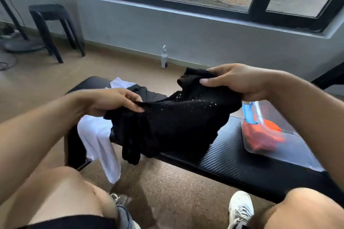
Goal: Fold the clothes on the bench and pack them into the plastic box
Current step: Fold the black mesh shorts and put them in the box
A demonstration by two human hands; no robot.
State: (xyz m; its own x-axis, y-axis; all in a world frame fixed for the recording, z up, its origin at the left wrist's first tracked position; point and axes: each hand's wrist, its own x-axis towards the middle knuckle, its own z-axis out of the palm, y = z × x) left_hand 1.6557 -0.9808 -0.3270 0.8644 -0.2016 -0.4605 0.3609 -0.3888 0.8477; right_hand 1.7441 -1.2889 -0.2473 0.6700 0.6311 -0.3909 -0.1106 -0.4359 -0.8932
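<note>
Both hands hold the black knit garment up over the surface, probably to spread it for folding: left hand fingers pinch one edge, right hand fingers clamp the other. The plastic box, seemingly holding an orange garment, waits alongside.

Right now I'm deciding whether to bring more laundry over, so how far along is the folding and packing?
One orange garment already sits in the plastic box. In hand: both the left hand and right hand grip a black mesh garment, not yet folded flat. Left: a white garment hangs over the bench edge, with another dark piece behind.
</note>
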